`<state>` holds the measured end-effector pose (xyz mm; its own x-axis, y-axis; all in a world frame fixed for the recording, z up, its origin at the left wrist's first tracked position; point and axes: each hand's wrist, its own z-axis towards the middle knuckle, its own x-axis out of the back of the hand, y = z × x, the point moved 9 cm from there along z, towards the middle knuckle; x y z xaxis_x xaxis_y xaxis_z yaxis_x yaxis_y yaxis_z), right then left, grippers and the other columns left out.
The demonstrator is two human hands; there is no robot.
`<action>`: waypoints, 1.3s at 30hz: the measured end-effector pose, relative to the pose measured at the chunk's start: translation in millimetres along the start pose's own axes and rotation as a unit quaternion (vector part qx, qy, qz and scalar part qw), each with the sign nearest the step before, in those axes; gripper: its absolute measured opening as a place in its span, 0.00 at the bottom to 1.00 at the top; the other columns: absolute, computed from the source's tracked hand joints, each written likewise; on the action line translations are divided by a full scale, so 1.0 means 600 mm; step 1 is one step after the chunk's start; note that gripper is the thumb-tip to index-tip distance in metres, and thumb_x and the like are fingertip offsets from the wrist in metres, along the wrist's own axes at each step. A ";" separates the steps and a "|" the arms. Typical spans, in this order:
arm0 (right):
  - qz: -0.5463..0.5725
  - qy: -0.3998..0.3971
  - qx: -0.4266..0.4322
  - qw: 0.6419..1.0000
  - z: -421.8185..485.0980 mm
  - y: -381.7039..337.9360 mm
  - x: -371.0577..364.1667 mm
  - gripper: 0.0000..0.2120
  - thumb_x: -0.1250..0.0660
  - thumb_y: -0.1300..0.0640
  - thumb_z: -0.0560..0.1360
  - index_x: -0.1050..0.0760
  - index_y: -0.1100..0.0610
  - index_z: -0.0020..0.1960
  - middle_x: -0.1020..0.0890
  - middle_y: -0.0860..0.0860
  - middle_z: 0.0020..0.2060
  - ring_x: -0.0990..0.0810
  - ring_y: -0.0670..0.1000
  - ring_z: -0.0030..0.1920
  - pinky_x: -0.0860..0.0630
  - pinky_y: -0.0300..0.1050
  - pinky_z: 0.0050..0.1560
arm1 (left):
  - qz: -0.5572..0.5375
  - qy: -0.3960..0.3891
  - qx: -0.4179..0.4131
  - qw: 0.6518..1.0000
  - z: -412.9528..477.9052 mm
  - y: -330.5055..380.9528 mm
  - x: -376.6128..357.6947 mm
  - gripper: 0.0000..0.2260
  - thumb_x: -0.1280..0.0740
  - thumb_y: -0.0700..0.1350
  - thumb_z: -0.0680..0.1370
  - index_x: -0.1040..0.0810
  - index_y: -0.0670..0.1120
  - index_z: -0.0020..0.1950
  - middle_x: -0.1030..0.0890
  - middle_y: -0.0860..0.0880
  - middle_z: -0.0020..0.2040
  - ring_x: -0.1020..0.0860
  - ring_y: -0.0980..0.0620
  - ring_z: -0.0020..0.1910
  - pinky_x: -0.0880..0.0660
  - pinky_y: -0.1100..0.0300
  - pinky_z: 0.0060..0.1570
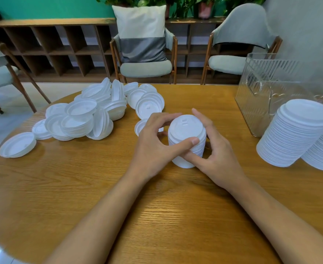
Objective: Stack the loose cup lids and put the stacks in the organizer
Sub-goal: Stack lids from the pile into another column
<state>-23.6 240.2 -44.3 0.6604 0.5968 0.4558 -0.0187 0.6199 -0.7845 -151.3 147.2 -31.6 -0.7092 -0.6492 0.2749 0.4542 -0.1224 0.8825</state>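
My left hand and right hand both curl around a short stack of white lids (standing upright) on the bench.

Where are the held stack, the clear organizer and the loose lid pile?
held stack (186,127), head view, on its top lid.
clear organizer (255,103), head view, on its ribbed front wall.
loose lid pile (80,109), head view, on an upturned lid near its middle.

No legible text, label, brand, number or sign is recorded. Only unlettered moulded tabs are noted on top of the stack of lids; the clear organizer is found unmarked.
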 end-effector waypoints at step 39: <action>-0.064 0.008 0.007 0.998 -0.001 0.002 0.005 0.41 0.22 0.38 0.69 0.34 0.39 0.77 0.30 0.31 0.69 0.32 0.34 0.71 0.31 0.34 0.68 | 0.201 0.019 -0.014 0.979 0.003 -0.033 0.076 0.11 0.30 0.55 0.81 0.16 0.53 0.62 0.15 0.58 0.51 0.19 0.61 0.54 0.25 0.65 0.53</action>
<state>-21.2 242.6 -44.2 0.6694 0.5038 0.5460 0.0569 0.6979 -0.7139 -193.8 121.3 -36.1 -0.4500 -0.6760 0.5835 0.7078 0.1284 0.6947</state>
